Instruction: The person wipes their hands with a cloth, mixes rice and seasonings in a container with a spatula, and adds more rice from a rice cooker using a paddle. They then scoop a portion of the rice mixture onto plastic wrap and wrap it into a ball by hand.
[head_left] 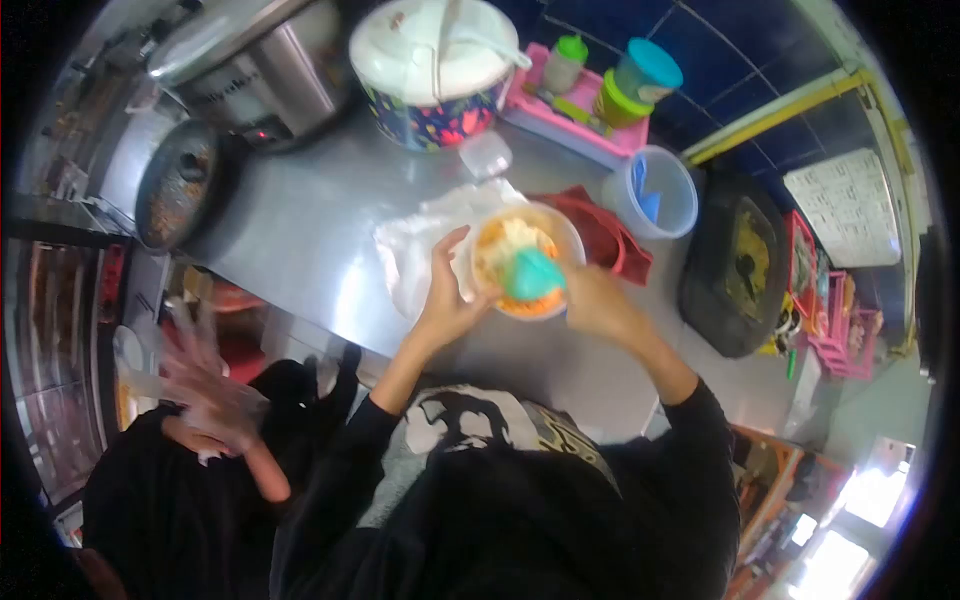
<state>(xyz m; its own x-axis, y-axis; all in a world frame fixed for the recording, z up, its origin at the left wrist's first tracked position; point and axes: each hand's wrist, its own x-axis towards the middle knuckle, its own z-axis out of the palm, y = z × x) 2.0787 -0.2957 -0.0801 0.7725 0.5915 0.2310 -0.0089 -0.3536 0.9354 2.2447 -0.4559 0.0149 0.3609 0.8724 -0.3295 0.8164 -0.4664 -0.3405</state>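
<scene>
A white bowl (574, 235) with orange and pale yellow food stands on the steel counter, partly over crumpled white paper (400, 250). My left hand (447, 300) is at the bowl's left side, its thumb on the rim and its fingers apart. Closed and somewhat blurred, my right hand (605, 305) grips a turquoise scoop (535, 275), whose head is down in the food. A dark red cloth (625, 250) lies just right of the bowl.
A co-worker's gloved hands (205, 385) are at the lower left. Behind stand a steel cooker (290, 75), a patterned pot (430, 115) and a pink tray (600, 145). A clear tub (675, 200) and black container (705, 290) are right; a pan (150, 190) is left.
</scene>
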